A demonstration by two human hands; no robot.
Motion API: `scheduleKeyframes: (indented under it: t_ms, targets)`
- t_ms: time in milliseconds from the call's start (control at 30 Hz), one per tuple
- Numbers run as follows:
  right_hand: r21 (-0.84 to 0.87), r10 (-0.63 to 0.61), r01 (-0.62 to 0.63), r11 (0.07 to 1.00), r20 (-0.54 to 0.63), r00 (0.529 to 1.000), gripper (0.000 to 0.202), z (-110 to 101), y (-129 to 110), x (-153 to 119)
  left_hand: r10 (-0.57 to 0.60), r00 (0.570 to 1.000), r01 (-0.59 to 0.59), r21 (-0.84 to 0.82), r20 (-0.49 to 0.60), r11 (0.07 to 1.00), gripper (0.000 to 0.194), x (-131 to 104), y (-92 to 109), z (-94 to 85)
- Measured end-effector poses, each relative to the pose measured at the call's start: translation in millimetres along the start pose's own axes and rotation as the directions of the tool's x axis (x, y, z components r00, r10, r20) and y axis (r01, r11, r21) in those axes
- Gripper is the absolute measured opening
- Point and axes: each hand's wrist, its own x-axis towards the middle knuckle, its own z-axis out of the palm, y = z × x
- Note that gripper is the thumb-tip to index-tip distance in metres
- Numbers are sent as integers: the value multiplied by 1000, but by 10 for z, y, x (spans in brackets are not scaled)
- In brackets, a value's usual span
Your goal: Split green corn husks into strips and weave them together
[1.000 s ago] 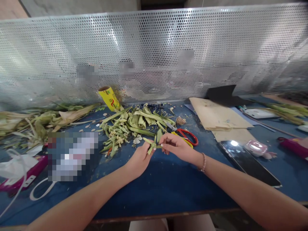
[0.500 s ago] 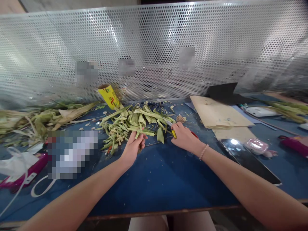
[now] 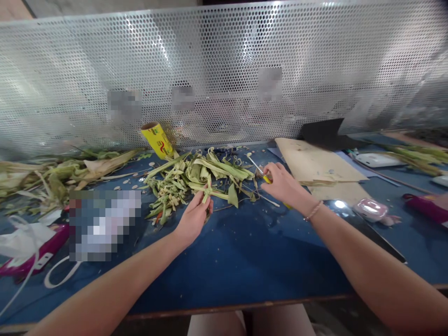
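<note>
My left hand [image 3: 194,212] is closed on a crossed piece of folded green leaf strips [image 3: 207,190], pinched between thumb and fingers. It is held at the front edge of a pile of pale green leaf strips and curled scraps [image 3: 171,186]. My right hand [image 3: 285,184] is wrapped round scissors [image 3: 258,167] with yellow on the handle. Their metal blades point up and left, apart from the pile. My palm and fingers hide most of the handle. A thin pale stick [image 3: 270,200] lies on the table just left of my right hand.
Behind the blue table [image 3: 224,261] stands a perforated metal screen [image 3: 224,60]. A yellow tube [image 3: 157,140] is behind the pile. Dried husks [image 3: 66,175] lie left, near a blurred object [image 3: 105,224]. Brown paper [image 3: 315,161] and a dark phone-like slab [image 3: 380,238] are right.
My right hand has moved right with the scissors, away from the leaf pile. My left hand has shifted slightly right, still holding the crossed strips.
</note>
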Motion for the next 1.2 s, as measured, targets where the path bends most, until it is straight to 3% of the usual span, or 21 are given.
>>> scheduleKeyframes:
  t_ms: [100,233,367,533,600,667,767,833,967,1100,1200]
  targets:
    - [-99,31,-32,995,-7,999,20,6,23,-8,-22,1000,22,107,-3,994,31,-4,-8,-5]
    - [-307,60,-34,951,76,995,25,29,22,-47,-46,999,44,168,11,985,29,-9,-19,-22]
    - [-423,114,-35,905,162,980,25,55,40,-59,-48,998,44,108,33,993,31,-20,-2,-13]
    - [-462,124,-34,886,167,978,26,87,79,-43,-9,1000,10,-34,25,999,26,-32,66,38]
    - [-440,57,-2,898,113,992,25,92,62,-37,15,1000,-16,-68,-14,998,23,-31,90,55]
    - [-355,-91,111,928,72,993,22,107,10,-38,28,999,-31,-74,-34,997,21,-28,100,65]
    - [-145,-362,374,916,104,926,18,180,-126,-79,40,999,-42,-46,-37,998,20,-20,83,61]
    - [-63,-449,464,884,161,879,17,253,-227,-134,61,997,-61,3,-36,998,18,-7,55,46]
    - [-98,-418,447,889,223,881,17,369,-347,-227,171,981,-143,245,-94,959,18,41,19,-25]
    - [-101,-407,449,888,286,868,12,390,-324,-228,224,974,-163,595,-29,787,16,90,49,-128]
    - [-92,-435,482,871,311,845,12,371,-294,-215,203,979,-162,733,33,661,13,102,75,-172]
